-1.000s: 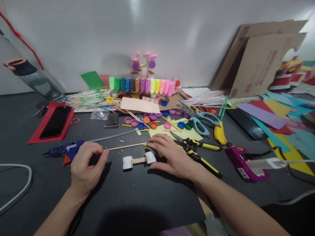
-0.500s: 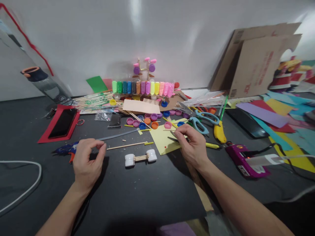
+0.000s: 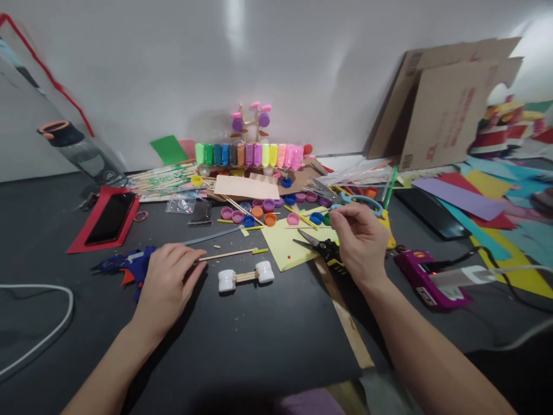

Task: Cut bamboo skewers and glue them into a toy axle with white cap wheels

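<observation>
My left hand (image 3: 166, 282) is at the near end of a thin wooden stick (image 3: 228, 254), with thumb and forefinger on either side of its tip and a gap between them. My right hand (image 3: 363, 242) is raised above black-and-yellow pliers (image 3: 328, 249), its thumb and forefinger pinched together; what is between them is too small to make out. The pliers lie with jaws parted over a pale yellow sheet (image 3: 285, 248). Between the hands rests a small piece of sticks with white caps at both ends (image 3: 246, 276). A blue glue gun (image 3: 125, 262) lies beside my left hand.
Colored caps (image 3: 270, 219) and a row of clay packs (image 3: 248, 154) stand behind. Left are a phone (image 3: 110, 218) on red paper and a bottle (image 3: 86, 153). Right are blue scissors (image 3: 367, 202), a purple power adapter (image 3: 425, 279), a dark phone (image 3: 432, 213) and cardboard (image 3: 449, 115).
My left hand has moved right, to the stick's end, and its fingers have spread. My right hand has moved right and up, uncovering the pliers.
</observation>
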A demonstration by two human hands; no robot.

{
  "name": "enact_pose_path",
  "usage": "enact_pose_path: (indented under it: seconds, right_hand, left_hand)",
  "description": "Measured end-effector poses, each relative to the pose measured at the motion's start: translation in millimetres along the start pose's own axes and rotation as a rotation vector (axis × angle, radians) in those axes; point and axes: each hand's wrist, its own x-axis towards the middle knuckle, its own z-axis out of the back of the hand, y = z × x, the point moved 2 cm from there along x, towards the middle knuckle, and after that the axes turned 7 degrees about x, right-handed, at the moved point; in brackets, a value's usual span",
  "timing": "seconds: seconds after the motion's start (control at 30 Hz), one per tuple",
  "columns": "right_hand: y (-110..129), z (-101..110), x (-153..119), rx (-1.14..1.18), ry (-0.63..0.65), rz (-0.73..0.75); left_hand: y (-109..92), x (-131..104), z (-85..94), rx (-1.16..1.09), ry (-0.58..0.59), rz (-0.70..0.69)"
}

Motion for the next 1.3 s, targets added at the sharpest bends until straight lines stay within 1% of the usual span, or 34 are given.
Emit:
enact_pose_path:
  seconds: [0.13,0.2,0.27,0.4,0.47,0.5,0.6,0.7,0.8,0.93,0.97,1.03,1.1,1.13,1.2,1.3]
  right_hand:
    - [-4.6,-3.6,1.5,-0.042,0.096,-0.012]
    - [-4.1,-6.1,0.9,-0.058,0.176,-0.004]
    - [-0.9,-10.5,-1.5,-0.061,0.325,0.023]
    - [13.7,-24.2,-13.8,-0.049,0.746,0.144]
    - [20.9,-31.2,-21.7,-0.058,0.895,0.195]
    - [23.3,-34.5,-25.3,-0.067,0.943,0.212]
    - [24.7,-42.8,-33.1,-0.092,1.014,0.244]
    - [20.3,-48.4,-35.7,-0.105,1.027,0.259]
    - [16.8,-50.6,-33.8,-0.113,1.006,0.259]
    - [15.9,-48.2,-28.1,-0.099,0.951,0.248]
    - [15.3,-46.5,-26.3,-0.096,0.922,0.239]
    - [12.5,-42.0,-22.0,-0.103,0.829,0.208]
    - [7.7,-36.5,-18.0,-0.124,0.714,0.168]
    - [5.2,-33.8,-16.3,-0.133,0.661,0.149]
    - [0.7,-29.2,-13.9,-0.142,0.592,0.123]
    - [-2.3,-25.2,-11.9,-0.135,0.554,0.113]
  left_hand:
    - [-5.7,2.2,4.0,-0.012,0.191,-0.041]
    - [-8.4,3.7,6.5,-0.028,0.262,-0.063]
    - [-11.5,5.9,8.7,-0.055,0.338,-0.082]
    - [-18.5,10.9,7.5,-0.104,0.511,-0.076]
    - [-22.1,13.2,4.4,-0.111,0.54,-0.082]
    - [-23.6,14.1,2.6,-0.117,0.541,-0.089]
    - [-25.9,16.5,-3.1,-0.142,0.532,-0.097]
    - [-25.0,18.3,-8.8,-0.158,0.518,-0.089]
    - [-22.2,18.7,-13.2,-0.175,0.496,-0.076]
    - [-14.0,15.7,-11.7,-0.226,0.455,-0.055]
    - [-10.6,14.9,-9.3,-0.254,0.421,-0.035]
    - [-2.4,14.2,-3.0,-0.295,0.315,0.016]
    - [5.5,14.7,3.8,-0.27,0.214,0.044]
    - [8.7,15.4,6.5,-0.233,0.189,0.043]
    - [13.0,17.9,9.6,-0.114,0.21,0.018]
    - [15.8,23.6,8.5,0.054,0.312,-0.027]
